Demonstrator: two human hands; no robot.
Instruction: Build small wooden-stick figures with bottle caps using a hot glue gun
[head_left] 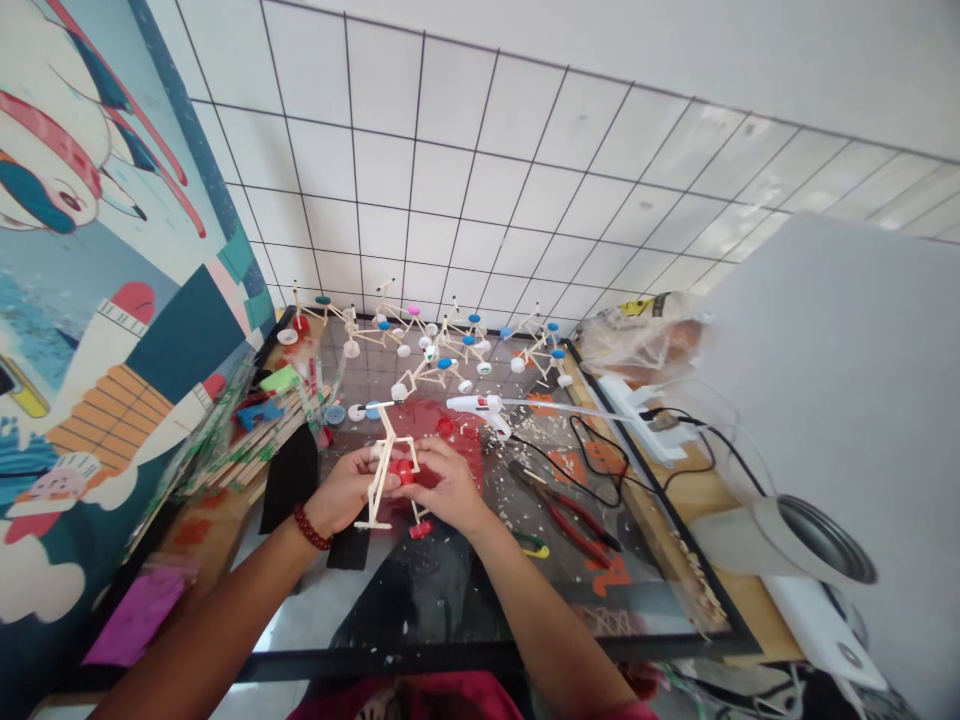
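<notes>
Over the table's middle, my left hand (349, 488) grips a small tricycle model (384, 460) made of pale wooden sticks. My right hand (448, 485) is closed on the model's other side, its fingertips at a red bottle cap (406, 471). Another red part (421, 529) hangs at the model's lower end, below my right hand. Part of the frame hides my left fingertips. Beyond my hands, a white glue gun (480, 405) lies on its side, near a loose red cap (446, 427).
Several finished stick tricycles (442, 365) with cap wheels stand along the tiled wall. Bundled sticks (255, 440) lie at left. Red-handled pliers (577, 525), a yellow-green cutter (532, 545), black cable (600, 465) and wood scraps are at right, beside a power strip (652, 420).
</notes>
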